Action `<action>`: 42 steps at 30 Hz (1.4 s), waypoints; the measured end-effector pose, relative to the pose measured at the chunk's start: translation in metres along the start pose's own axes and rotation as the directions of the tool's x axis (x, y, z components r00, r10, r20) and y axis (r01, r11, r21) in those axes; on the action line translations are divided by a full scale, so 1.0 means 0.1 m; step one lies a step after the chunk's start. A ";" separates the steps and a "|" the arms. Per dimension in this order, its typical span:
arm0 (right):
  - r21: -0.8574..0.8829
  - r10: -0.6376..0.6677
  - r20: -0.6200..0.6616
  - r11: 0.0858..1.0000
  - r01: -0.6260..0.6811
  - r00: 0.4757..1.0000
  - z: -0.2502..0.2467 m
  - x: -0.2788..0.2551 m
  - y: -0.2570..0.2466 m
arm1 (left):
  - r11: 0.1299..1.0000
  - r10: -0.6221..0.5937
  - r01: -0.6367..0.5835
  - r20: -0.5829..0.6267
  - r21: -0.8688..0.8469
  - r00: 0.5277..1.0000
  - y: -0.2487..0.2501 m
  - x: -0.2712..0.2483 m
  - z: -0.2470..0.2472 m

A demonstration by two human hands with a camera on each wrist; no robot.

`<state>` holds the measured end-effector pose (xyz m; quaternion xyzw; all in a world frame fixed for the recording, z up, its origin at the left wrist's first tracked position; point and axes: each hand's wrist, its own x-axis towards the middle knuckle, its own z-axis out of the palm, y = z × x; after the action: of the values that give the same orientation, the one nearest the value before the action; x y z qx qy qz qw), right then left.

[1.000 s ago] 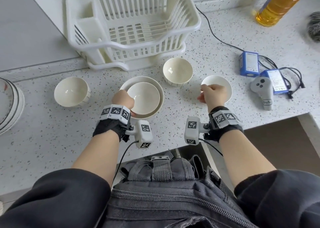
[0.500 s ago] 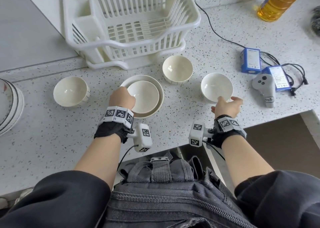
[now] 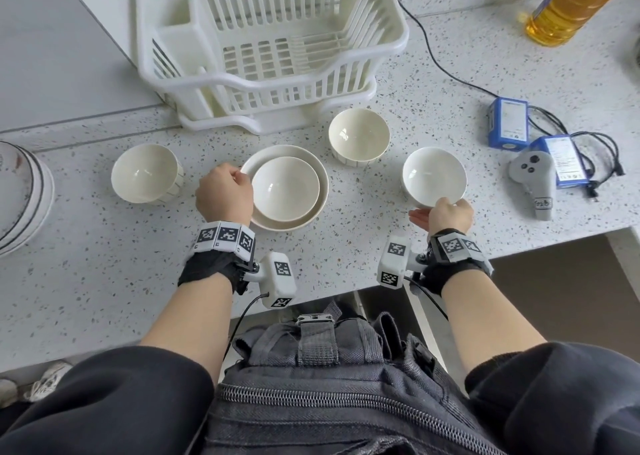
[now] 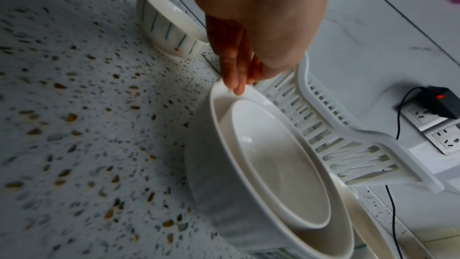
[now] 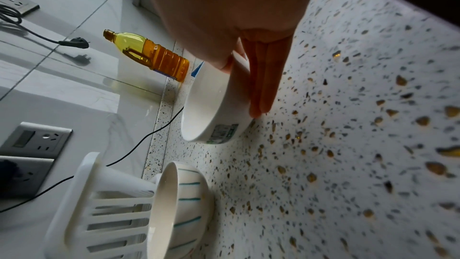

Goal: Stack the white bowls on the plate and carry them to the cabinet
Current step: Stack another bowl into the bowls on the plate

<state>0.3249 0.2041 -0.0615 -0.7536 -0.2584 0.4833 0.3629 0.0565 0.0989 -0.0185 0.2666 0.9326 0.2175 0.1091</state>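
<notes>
The left hand (image 3: 224, 191) pinches the plate (image 3: 320, 191) rim — a white bowl (image 3: 284, 188) nested inside; the right hand (image 3: 446, 215) grips another plain bowl's (image 3: 434, 176) near rim on the surface (image 3: 104, 264).

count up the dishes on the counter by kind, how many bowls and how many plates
plain white bowls: 2, one on the plate at, one at the right hand at
striped bowls: 2, at and
plates: 1, not counting the cut-off stack at the left edge
total: 5

Oil bottle (image 3: 577, 2) top cropped
</notes>
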 end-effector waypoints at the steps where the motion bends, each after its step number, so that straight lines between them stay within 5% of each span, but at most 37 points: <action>1: 0.008 -0.005 -0.009 1.000 0.005 1.000 0.01 -0.02 0.00 | 1.000 -0.004 0.003 -0.009 -0.011 1.000 -0.01 0.00 -0.01; 15: 0.117 -0.248 0.143 0.965 0.233 0.958 0.37 -0.48 -0.31 | 0.986 0.162 -0.167 0.230 0.003 0.960 -0.17 -0.02 -0.03; 21: -0.015 -0.277 0.465 0.947 0.320 0.841 0.58 -0.83 -0.41 | 0.985 0.172 -0.174 0.222 -0.009 0.960 -0.22 0.00 -0.01; 27: -0.171 -0.159 0.667 0.918 0.358 0.728 0.82 -1.09 -0.33 | 0.969 0.245 -0.221 0.295 -0.111 0.924 -0.30 0.08 -0.05; 34: -0.264 -0.107 0.672 0.890 0.372 0.733 0.99 -1.13 -0.17 | 0.941 0.327 -0.250 0.423 -0.227 0.845 -0.41 0.14 -0.15; 42: -0.344 -0.103 0.675 0.832 0.435 0.731 1.07 -1.13 -0.09 | 0.939 0.325 -0.219 0.475 -0.265 0.818 -0.45 0.16 -0.16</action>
<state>0.1815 0.1575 -0.0218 -0.5649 -0.5859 0.5675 0.1246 0.0182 0.0675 -0.0271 0.4333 0.7954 0.2439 0.3465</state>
